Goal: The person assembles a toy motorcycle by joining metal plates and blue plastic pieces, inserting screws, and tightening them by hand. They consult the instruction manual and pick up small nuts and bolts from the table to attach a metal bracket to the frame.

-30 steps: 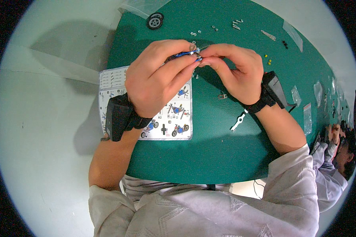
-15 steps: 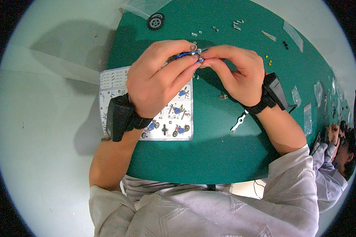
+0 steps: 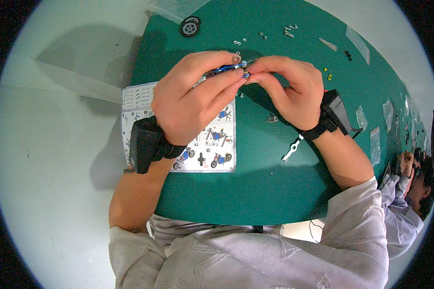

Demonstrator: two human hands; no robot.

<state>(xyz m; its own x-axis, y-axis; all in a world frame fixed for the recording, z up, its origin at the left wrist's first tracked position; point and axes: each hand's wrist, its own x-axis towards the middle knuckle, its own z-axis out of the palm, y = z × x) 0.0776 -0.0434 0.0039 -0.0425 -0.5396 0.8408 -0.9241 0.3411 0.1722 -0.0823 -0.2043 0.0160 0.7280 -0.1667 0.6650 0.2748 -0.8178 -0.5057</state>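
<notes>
My left hand point(image 3: 190, 94) is closed around a small blue and dark model part point(image 3: 223, 69), its fingers covering much of it. Thumb and forefinger of my right hand point(image 3: 289, 84) pinch the part's right end, where small metal fasteners point(image 3: 246, 74) show. Both hands are raised over the green table, fingertips almost meeting. Below my left hand lies a printed instruction sheet point(image 3: 217, 164) with pictures of a motorcycle model. A flat silver wrench point(image 3: 292, 148) rests near my right wrist, and a small metal bracket point(image 3: 272, 119) lies to its upper left.
Black wheels point(image 3: 190, 27) lie at the far left of the green table point(image 3: 255, 192). Nuts point(image 3: 237, 42), screws point(image 3: 289, 32), a thin metal strip point(image 3: 328, 44), black pieces point(image 3: 348, 55) and yellow pieces point(image 3: 327, 73) are scattered farther back. Plastic bags point(image 3: 375, 144) lie rightward. Another person point(image 3: 405, 207) sits at the right.
Both hands keep their grip on the blue part and have shifted only slightly. The part is tilted a little differently, so more of its blue shows between my fingers.
</notes>
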